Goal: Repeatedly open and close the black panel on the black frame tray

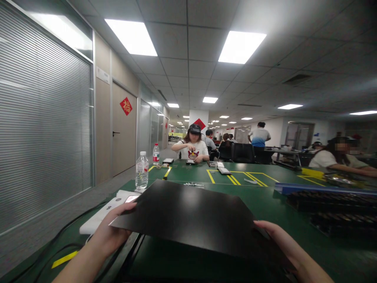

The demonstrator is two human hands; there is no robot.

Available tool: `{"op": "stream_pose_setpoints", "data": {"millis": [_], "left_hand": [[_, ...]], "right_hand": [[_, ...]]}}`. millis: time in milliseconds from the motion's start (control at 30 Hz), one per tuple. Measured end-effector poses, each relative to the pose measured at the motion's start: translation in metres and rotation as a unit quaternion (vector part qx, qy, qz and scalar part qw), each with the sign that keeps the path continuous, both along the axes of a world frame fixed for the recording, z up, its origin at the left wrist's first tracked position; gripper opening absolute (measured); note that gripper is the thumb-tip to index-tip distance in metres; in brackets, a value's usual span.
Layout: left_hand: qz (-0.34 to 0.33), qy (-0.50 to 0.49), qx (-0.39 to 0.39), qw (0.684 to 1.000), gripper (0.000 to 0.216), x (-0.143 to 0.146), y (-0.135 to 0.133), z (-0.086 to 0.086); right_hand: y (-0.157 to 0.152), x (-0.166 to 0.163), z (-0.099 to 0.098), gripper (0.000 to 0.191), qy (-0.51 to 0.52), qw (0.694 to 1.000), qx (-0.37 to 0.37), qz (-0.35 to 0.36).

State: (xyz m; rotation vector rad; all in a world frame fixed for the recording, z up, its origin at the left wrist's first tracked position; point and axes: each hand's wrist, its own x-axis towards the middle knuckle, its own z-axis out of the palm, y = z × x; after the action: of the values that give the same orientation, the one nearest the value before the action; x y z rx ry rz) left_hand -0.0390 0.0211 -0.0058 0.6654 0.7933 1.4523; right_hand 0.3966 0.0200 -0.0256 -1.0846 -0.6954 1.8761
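Observation:
A flat black panel (191,216) spans the space between my hands, raised above the green table (259,208). My left hand (113,224) grips its left edge, thumb on top and fingers underneath. On the right edge my right hand (272,232) has hold of it, with most of its fingers hidden behind the panel. Below the panel, dark rails (134,251) show at the lower left, largely covered. Beside my left hand lies a white box-like object (101,214) with a phone-like item (131,199) at its end.
A clear water bottle (141,171) stands beyond the panel's left corner, a smaller bottle (156,154) behind it. At right lie black toothed racks (321,204). Black cables (59,236) run along the left. A co-worker (193,147) sits opposite; another person (338,157) works at right.

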Motion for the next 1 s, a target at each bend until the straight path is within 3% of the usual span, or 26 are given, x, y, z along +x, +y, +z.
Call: {"op": "stream_pose_setpoints", "data": {"millis": [67, 200, 400, 667, 1000], "left_hand": [[0.003, 0.008, 0.003, 1.000, 0.018, 0.001, 0.000, 0.002], [0.006, 0.033, 0.015, 0.999, 0.028, 0.002, -0.002, 0.003], [-0.043, 0.065, 0.011, 0.997, 0.059, 0.003, -0.004, 0.004], [-0.015, 0.098, -0.045, 0.994, 0.066, 0.011, -0.006, 0.005], [-0.023, 0.140, -0.053, 0.988, 0.066, 0.017, -0.003, 0.000]], "right_hand": [[0.002, 0.001, -0.001, 0.026, -0.016, 1.000, 0.025, 0.010], [0.008, 0.005, -0.004, 0.021, -0.072, 0.994, 0.072, -0.046], [0.011, 0.005, -0.003, 0.052, -0.208, 0.962, 0.084, -0.157], [0.018, 0.009, -0.006, 0.055, -0.270, 0.934, 0.113, -0.207], [0.027, 0.021, -0.019, 0.056, -0.339, 0.900, 0.148, -0.231]]}}
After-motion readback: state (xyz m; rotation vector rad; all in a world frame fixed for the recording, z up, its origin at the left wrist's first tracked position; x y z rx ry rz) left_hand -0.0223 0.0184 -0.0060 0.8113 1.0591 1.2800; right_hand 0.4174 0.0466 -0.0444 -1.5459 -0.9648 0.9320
